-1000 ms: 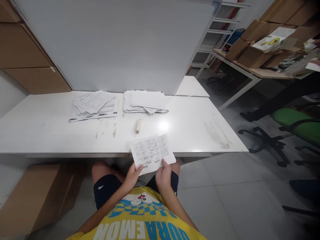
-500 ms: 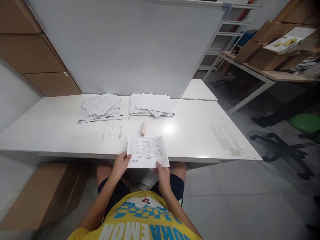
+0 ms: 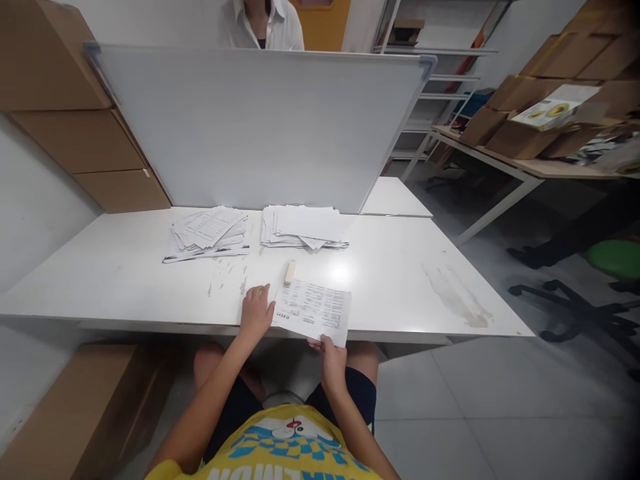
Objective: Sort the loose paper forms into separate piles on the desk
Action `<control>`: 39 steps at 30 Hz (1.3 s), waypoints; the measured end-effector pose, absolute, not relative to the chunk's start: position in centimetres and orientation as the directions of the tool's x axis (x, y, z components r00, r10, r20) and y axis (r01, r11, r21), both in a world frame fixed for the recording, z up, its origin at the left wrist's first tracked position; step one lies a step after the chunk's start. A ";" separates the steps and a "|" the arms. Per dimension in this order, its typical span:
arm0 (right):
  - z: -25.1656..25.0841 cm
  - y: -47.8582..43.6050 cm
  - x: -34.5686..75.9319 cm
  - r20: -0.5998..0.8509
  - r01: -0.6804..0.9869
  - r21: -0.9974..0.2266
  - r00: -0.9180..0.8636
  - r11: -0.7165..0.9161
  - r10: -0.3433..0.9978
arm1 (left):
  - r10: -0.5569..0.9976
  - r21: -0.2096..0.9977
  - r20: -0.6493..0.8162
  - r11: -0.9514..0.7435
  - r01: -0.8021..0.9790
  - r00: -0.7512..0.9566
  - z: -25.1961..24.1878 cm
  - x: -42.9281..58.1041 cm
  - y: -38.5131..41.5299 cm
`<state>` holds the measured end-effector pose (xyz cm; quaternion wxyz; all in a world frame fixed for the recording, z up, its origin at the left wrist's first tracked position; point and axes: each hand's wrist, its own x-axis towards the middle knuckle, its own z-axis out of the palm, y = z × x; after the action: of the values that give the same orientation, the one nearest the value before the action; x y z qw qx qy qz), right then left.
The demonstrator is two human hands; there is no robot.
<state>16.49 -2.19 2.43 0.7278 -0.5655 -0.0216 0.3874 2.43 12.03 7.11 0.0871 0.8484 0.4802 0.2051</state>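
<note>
Printed sheet (image 3: 315, 308) lies at the table's near edge, its lower part projecting past the edge toward the person. Print too small to read; whether one sheet or several, cannot tell.

Right hand (image 3: 333, 363): closed on the sheet's near edge by the right corner, thumb above, fingers mostly hidden beneath. Left hand (image 3: 257, 312): back up over the table (image 3: 390, 273), fingers loosely bent and a little apart, thumb at the sheet's left edge; whether it grips any paper, cannot tell.

Cream block (image 3: 290, 271) at the sheet's far left corner; contact unclear, type not made out. Beyond it, two paper piles: left pile (image 3: 210, 230) fanned, right pile (image 3: 305, 223) squarer, with a blank top sheet. Lower sheets mostly covered in both.

Whiteboard (image 3: 260, 127) stands behind the piles and hides the lower body of a person in a white shirt (image 3: 275, 30), head cut off by the frame. At right, another person's dark leg (image 3: 570, 230), poorly lit, upper part out of frame.

Containers: stacked boxes (image 3: 115, 143) at left, cut off by the frame; floor box (image 3: 85, 400) partly under the table; more boxes (image 3: 525, 137) on the far table (image 3: 520, 165), a printed carton (image 3: 555, 110) on top. Contents of all: not visible.
</note>
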 end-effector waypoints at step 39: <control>9.8 -4.3 25.3 0.183 0.226 -0.973 0.868 -0.040 0.461 | 0.753 0.436 0.424 -0.656 0.616 0.503 6.2 3.4 21.1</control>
<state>25.30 -4.32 9.77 0.6497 -0.7156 -0.2402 0.0904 3.38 21.05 6.16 0.1147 0.8593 0.3983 0.2996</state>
